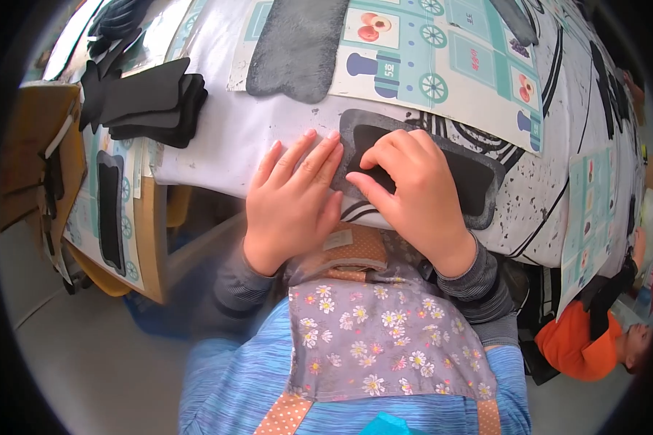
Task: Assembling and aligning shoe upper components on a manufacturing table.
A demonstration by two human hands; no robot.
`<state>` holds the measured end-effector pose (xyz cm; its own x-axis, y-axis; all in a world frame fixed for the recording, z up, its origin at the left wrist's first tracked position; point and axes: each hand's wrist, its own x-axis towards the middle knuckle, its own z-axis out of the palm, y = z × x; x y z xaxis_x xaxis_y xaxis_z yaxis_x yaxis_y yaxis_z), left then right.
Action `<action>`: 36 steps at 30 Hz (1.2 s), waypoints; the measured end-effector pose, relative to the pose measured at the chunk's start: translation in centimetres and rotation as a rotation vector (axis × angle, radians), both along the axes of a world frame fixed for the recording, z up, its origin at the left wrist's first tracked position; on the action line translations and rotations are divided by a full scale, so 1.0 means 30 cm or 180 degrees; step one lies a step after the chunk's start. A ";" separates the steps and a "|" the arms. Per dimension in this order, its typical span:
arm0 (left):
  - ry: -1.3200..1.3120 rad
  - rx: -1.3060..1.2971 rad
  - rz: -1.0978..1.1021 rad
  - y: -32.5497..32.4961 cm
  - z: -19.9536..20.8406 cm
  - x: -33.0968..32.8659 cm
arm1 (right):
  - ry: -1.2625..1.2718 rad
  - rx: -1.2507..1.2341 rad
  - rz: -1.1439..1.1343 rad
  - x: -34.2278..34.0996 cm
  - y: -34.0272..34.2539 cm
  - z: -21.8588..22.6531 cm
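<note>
A flat black piece with wavy ends (475, 185) lies on a larger speckled grey-black sheet (354, 123) of similar outline. Over its left part, my right hand (422, 196) curls its fingers, with thumb and forefinger drawn close together. Whatever may sit between those fingertips is too small to make out. My left hand (286, 203) rests palm down on the white cloth (232, 138), fingers stretched out and touching or nearly touching the sheet's left end. Farther off, a bigger speckled grey-black sheet (297, 51) lies partly over a printed teal-and-white paper (413, 65).
A stack of black flat pieces (152, 105) sits at the left table edge, with black gloves (120, 22) behind. Beside it stands a wooden box (40, 138). Another black piece (110, 210) lies lower on printed paper. A person in orange (577, 341) is at the far right.
</note>
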<state>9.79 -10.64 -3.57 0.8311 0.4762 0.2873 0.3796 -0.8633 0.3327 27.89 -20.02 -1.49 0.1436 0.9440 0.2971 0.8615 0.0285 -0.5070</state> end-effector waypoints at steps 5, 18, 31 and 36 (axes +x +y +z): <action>-0.0009 0.0021 -0.0005 0.003 0.002 -0.002 | 0.0428 0.0295 -0.0145 -0.002 -0.002 -0.019; 0.0047 0.0083 -0.0012 -0.009 0.006 -0.019 | 0.3747 0.1324 -0.1610 0.045 -0.164 -0.039; -0.0965 0.0079 0.0127 0.013 -0.015 -0.106 | 0.0948 0.0888 0.0703 0.024 -0.138 -0.054; -0.0991 -0.0636 0.0354 0.010 0.001 -0.110 | 0.0310 0.0268 0.0827 -0.002 -0.111 -0.015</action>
